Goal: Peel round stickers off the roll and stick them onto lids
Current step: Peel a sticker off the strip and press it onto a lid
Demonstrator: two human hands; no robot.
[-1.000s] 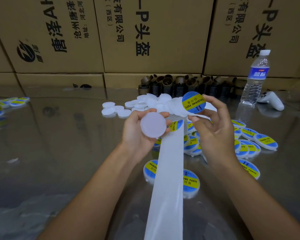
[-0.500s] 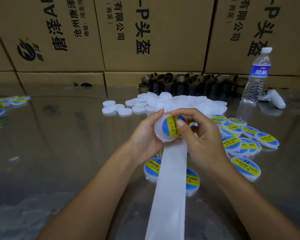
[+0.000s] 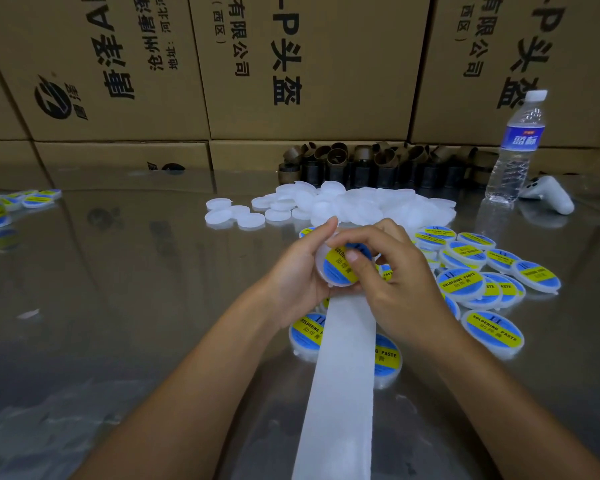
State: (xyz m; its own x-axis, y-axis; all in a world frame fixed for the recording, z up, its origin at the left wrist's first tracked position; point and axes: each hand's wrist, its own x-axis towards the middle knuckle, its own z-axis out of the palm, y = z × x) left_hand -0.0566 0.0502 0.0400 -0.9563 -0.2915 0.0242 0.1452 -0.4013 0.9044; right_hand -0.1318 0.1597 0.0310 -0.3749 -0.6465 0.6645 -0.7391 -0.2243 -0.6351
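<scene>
Curled round a white lid (image 3: 327, 276), the left hand (image 3: 297, 275) keeps its grip just above the worktop (image 3: 136, 271), while the right hand (image 3: 399, 289) pinches the far rim, thumb pressing a blue-and-yellow sticker (image 3: 338, 270) onto its face. A bare backing strip (image 3: 340, 375) trails from beneath toward the camera. Unlabelled lids (image 3: 361, 206) lie heaped behind, with labelled lids (image 3: 465, 282) scattered to the right. A capped water bottle (image 3: 515, 147) stands by closed cartons (image 3: 309, 64), their contents hidden.

Dim, cool, even indoor light; the glossy counter (image 3: 125, 278) left of the left hand (image 3: 297, 282) mirrors the cartons (image 3: 309, 64) beyond it as soft reflections; hazy pale glare lies nearer, below-left of both hands; print on the lid (image 3: 338, 271) beside the right hand (image 3: 406, 289) reads sharp; carton edges bow toward the frame's sides.
</scene>
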